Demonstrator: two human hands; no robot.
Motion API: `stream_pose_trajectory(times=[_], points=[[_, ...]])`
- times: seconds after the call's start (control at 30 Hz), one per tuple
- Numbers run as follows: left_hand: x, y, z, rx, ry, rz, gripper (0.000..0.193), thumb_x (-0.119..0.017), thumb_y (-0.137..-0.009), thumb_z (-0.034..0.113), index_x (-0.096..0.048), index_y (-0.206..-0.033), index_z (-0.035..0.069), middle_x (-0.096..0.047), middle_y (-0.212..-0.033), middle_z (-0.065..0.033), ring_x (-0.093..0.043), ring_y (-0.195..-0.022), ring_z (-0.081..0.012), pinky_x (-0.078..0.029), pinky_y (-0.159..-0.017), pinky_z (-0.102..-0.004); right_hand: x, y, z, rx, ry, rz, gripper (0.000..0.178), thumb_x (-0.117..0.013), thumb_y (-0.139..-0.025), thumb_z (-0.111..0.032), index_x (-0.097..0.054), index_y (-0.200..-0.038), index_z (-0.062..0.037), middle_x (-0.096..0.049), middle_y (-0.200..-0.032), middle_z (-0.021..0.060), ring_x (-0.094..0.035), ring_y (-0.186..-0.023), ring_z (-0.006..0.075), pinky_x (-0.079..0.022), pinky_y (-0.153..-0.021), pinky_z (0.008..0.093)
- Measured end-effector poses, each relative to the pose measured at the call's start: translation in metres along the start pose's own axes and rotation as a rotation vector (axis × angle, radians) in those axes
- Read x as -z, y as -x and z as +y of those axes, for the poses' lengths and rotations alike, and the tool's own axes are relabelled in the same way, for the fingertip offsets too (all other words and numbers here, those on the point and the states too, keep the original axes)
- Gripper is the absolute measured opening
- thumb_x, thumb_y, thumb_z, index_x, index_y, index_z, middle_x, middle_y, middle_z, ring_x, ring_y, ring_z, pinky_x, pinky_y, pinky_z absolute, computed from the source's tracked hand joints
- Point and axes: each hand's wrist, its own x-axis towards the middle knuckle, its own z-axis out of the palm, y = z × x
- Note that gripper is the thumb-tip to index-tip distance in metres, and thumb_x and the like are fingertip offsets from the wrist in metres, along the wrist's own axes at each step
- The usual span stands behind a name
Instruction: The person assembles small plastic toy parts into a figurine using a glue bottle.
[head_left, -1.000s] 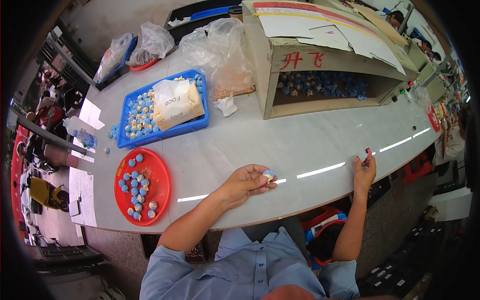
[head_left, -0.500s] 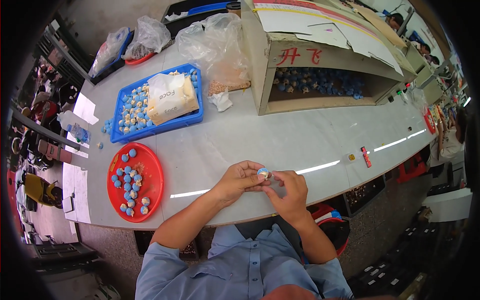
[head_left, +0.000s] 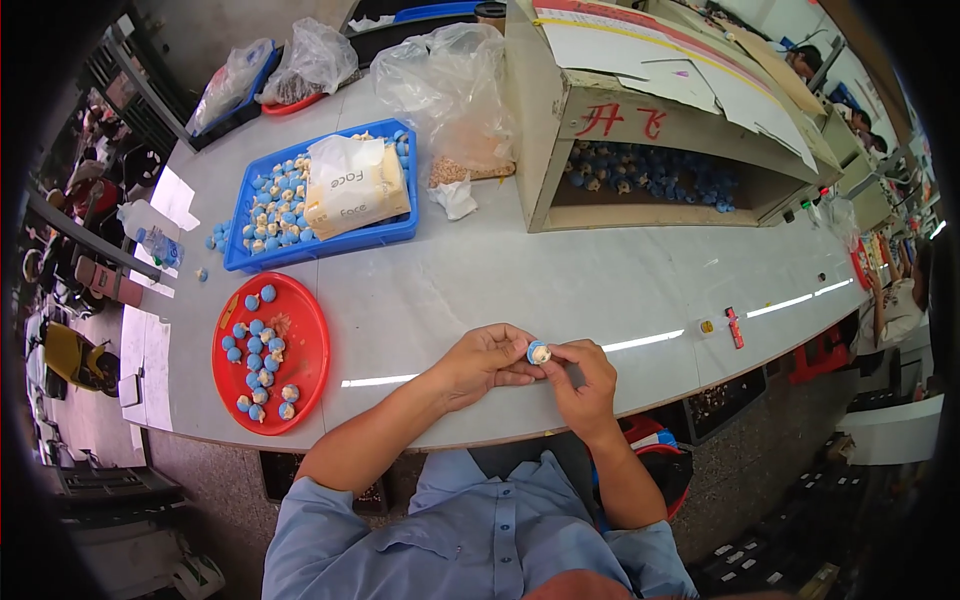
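Observation:
Above the near edge of the table, a small round blue-and-cream doll-head-like piece (head_left: 539, 353) is held between my two hands. My left hand (head_left: 489, 366) pinches it from the left with thumb and fingers. The fingertips of my right hand (head_left: 584, 384) close on its right side. Its cream side faces up toward me, with the blue behind. To the left, a round red tray (head_left: 302, 335) holds several similar pieces. Beyond it, a blue rectangular tray (head_left: 330, 248) is filled with more of them, and a cream paper packet (head_left: 355, 190) lies on top.
A beige metal box (head_left: 548, 150) with an open front stands at the back, similar pieces inside. Beside it are a clear plastic bag (head_left: 450, 100) of small pellets and crumpled tissue (head_left: 456, 200). A red lighter-like item (head_left: 734, 328) lies at the right. People sit further off.
The piece has been turned between my fingers, so more of its cream side shows. My hands stay close together in nearly the same spot, while the view has shifted slightly.

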Motion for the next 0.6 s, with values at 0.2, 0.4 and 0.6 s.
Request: stream_pose_trajectory(times=[0.2,0.4,0.6], points=[[-0.001,-0.001,0.005,0.086,-0.008,-0.106,0.033,-0.056,-0.098,0.026,-0.057,-0.120,0.001,-0.065,-0.112,-0.0106,-0.066,-0.100,-0.0175,-0.054,-0.082,-0.0272,0.003,0.002,0.006,-0.086,-0.182,0.000,0.017,-0.069,-0.083,0.001,-0.066,-0.099,0.0000,-0.065,-0.088,0.0107,-0.063,-0.078,0.0204,-0.050,-0.069,0.0287],[-0.003,0.001,0.009,0.088,0.034,-0.106,0.033,-0.057,-0.097,0.023,-0.057,-0.120,-0.001,-0.066,-0.111,-0.0113,-0.066,-0.098,-0.0171,-0.056,-0.080,-0.0245,0.005,-0.002,0.009,-0.027,-0.103,-0.011,0.019,-0.071,-0.081,0.000,-0.067,-0.099,-0.0014,-0.066,-0.087,0.0105,-0.063,-0.077,0.0216,-0.050,-0.070,0.0294],[0.005,0.000,0.009,0.044,0.077,-0.071,0.031,-0.059,-0.096,0.019,-0.057,-0.118,-0.002,-0.066,-0.110,-0.0123,-0.067,-0.096,-0.0184,-0.057,-0.081,-0.0252,0.017,-0.017,0.003,-0.076,-0.153,-0.098,0.025,-0.068,-0.080,0.001,-0.066,-0.105,-0.0020,-0.065,-0.089,0.0096,-0.062,-0.076,0.0207,-0.049,-0.068,0.0303]])
